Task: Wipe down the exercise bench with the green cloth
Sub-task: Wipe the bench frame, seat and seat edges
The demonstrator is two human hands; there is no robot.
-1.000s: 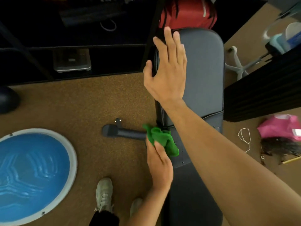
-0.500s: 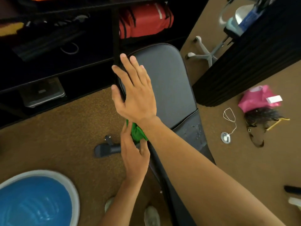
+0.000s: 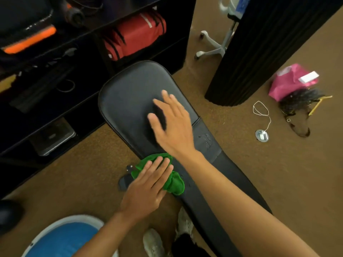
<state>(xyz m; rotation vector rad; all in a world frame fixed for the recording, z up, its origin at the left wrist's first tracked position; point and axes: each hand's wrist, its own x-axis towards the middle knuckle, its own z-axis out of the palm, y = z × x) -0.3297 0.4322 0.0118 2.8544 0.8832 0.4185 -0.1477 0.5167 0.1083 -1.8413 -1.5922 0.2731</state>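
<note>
The black padded exercise bench (image 3: 130, 93) runs from the upper middle down to the lower right. A crumpled green cloth (image 3: 174, 182) lies on the bench's left edge near the joint between the two pads. My left hand (image 3: 146, 190) presses flat on the cloth with fingers spread over it. My right hand (image 3: 172, 125) hovers open just above the upper pad, fingers apart, casting a shadow on it. My right forearm crosses over the lower pad and hides much of it.
Black shelving at the upper left holds a red bag (image 3: 135, 34) and an orange item (image 3: 29, 41). A blue balance dome (image 3: 63, 240) sits at the lower left. A black ribbed panel (image 3: 259, 49), a pink bag (image 3: 289, 80) and a white cord (image 3: 261, 110) lie right. My shoes (image 3: 154, 242) stand beside the bench.
My left hand has flattened onto the green cloth on the bench edge. My right hand moved right and lower over the upper pad. The camera view shifted.
</note>
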